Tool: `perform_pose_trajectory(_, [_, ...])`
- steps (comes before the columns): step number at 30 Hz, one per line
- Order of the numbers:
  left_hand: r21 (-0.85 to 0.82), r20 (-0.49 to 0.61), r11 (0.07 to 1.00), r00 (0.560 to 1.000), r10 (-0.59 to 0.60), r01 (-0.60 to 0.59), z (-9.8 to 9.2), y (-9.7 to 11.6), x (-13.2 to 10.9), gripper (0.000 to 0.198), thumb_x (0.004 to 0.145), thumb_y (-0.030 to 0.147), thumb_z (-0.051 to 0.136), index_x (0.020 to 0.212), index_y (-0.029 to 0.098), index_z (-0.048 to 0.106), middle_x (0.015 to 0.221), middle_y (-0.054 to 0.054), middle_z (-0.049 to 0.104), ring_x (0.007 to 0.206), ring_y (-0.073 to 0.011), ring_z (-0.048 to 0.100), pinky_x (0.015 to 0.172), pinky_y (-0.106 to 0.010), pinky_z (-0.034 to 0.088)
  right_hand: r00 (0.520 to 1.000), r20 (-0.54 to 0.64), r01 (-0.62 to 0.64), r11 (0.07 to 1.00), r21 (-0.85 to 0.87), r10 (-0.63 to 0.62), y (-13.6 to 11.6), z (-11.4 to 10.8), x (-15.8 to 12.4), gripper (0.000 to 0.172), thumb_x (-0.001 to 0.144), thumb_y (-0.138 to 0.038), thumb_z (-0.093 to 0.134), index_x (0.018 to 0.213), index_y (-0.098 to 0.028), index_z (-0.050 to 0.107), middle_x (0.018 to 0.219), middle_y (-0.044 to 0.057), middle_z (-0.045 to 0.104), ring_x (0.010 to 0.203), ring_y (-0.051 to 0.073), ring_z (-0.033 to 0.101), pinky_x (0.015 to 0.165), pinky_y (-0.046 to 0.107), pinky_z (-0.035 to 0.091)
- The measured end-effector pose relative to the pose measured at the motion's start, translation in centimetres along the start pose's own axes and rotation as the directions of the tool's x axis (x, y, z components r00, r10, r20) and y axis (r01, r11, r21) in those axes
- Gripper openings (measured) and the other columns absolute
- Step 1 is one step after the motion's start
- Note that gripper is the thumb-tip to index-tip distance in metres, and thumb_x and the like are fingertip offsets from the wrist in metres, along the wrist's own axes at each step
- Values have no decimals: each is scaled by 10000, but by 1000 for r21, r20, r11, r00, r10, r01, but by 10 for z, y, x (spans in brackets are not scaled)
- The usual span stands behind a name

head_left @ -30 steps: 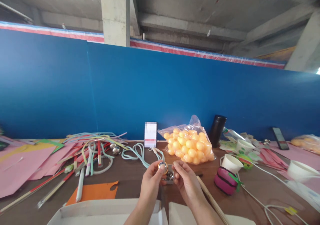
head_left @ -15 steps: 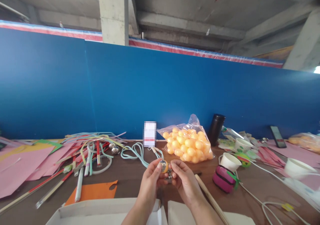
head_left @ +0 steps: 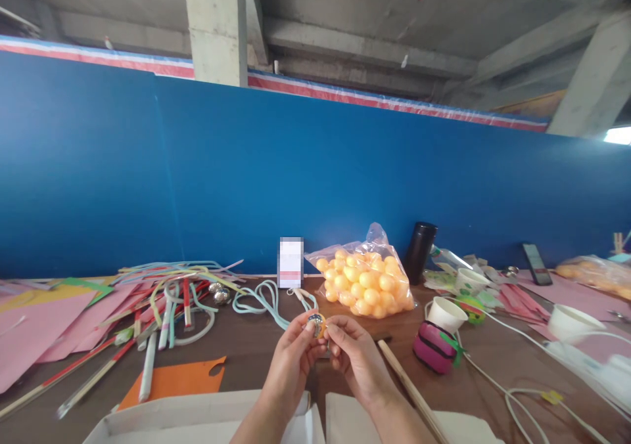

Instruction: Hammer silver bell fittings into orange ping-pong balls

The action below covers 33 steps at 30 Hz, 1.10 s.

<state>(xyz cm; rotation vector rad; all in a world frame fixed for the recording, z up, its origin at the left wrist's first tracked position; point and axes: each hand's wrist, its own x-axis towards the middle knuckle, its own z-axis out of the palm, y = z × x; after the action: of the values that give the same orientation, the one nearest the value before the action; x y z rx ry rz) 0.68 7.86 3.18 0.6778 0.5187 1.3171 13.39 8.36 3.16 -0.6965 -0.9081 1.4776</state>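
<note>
My left hand (head_left: 292, 352) pinches a small round silver-and-orange piece (head_left: 316, 326) between thumb and fingers, its shiny face turned up. Close beside it, the thumb and fingertips of my right hand (head_left: 353, 349) are pressed together at the piece's right edge. What those fingertips grip is too small and too covered to make out. Both hands are raised above the brown table (head_left: 340, 381), near its front. Beyond them lies a clear bag of orange balls (head_left: 367, 283). Two shiny silver balls (head_left: 220, 293) rest on the table to the left.
Pale blue cords (head_left: 266, 303) and a blurred white card (head_left: 290, 263) lie behind my hands. Wooden sticks (head_left: 411, 391), an orange sheet (head_left: 180, 383) and white card pieces (head_left: 197, 411) surround them. Rightward are a purple pouch (head_left: 435, 347), paper cups (head_left: 446, 314) and a black bottle (head_left: 421, 252).
The view has shifted slightly to the right. Shiny silver bits seen under the round piece between my fingers are now mostly hidden, and my right fingertips sit closer to the piece.
</note>
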Motion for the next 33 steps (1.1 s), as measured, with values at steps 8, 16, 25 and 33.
perform_pose_trajectory(8, [15,-10,1000,1000,0,0,3,3,-1,351,773,289,686,1092,150,639,843,-59,667,738,-134,622,692,-253,502,1000,3,1,999,-47,-1,-1,2,-1,144,746,-283,749,773,-162,675,651,-18,622,468,38,426,387,136,338])
perform_pose_trajectory(16, [37,-26,999,1000,11,-10,5,3,-1,349,732,297,720,1055,173,673,909,-61,680,748,-129,621,702,-250,498,1000,-14,-3,996,-93,1,-2,1,-3,158,735,-289,757,746,-165,660,637,-23,611,463,33,408,382,130,288])
perform_pose_trajectory(25, [61,-45,998,999,18,-15,5,4,-2,323,733,305,718,1026,174,677,931,-54,677,750,-124,619,687,-237,486,1000,-20,-22,993,-116,19,0,-1,0,175,735,-299,757,743,-156,656,521,-60,505,443,33,369,379,133,267])
perform_pose_trajectory(33, [65,-45,998,999,12,-10,5,5,-2,332,711,314,735,1007,171,684,890,-50,673,738,-125,614,658,-229,489,999,-22,-28,996,-88,27,-2,1,-2,186,733,-305,759,731,-157,646,556,-49,540,448,31,374,386,133,265])
